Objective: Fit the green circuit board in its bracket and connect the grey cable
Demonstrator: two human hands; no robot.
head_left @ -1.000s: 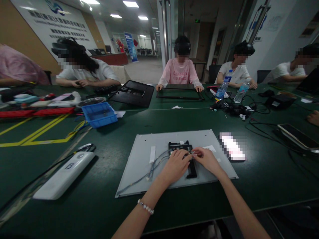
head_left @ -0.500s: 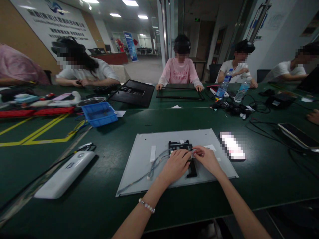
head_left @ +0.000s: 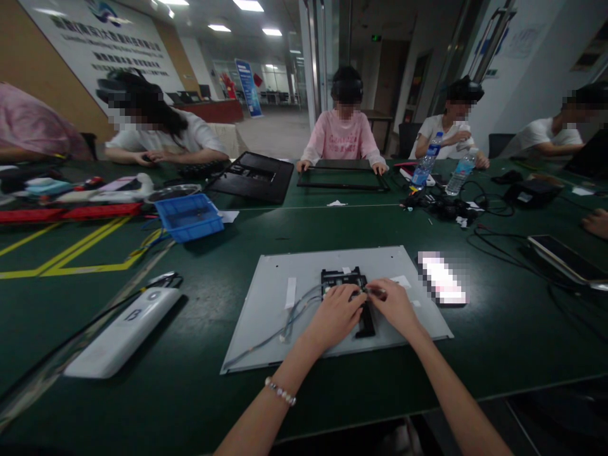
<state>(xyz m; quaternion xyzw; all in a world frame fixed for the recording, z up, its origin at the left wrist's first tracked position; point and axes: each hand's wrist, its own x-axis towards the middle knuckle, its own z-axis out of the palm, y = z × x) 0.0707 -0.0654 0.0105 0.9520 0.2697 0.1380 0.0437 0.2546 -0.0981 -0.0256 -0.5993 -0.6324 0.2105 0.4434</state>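
Our left hand (head_left: 336, 310) curves over the black bracket (head_left: 365, 324) on the grey panel (head_left: 263, 297), which lies on the table (head_left: 513, 329). Our right hand (head_left: 394, 306) bends its fingers just beside; we cannot tell whether either hand grips anything.

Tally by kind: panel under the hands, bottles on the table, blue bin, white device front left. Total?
Flat grey rectangular metal-looking panel: 1
Clear plastic bottles with blue labels: 2
Open blue rectangular plastic bin: 1
White rounded oblong device: 1
Total: 5

open table (head_left: 204, 272) between white device (head_left: 123, 332) and panel (head_left: 270, 285), phone (head_left: 443, 278) crowding panel's right
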